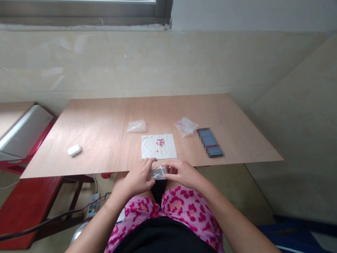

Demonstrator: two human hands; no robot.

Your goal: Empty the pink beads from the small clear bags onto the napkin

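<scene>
My left hand and my right hand hold a small clear plastic bag between them, just past the near edge of a plywood tabletop. Right beyond my hands lies a white paper napkin carrying a cluster of small red beads. Farther back are a folded clear plastic bag and a crumpled clear bag with a pinkish tint. A phone lies to the right, and a small white case lies to the left.
A red bench with a white appliance on it stands to the left of the tabletop. A black cable and a power strip lie below it. Tiled wall and a window are behind. Something blue sits on the floor at lower right.
</scene>
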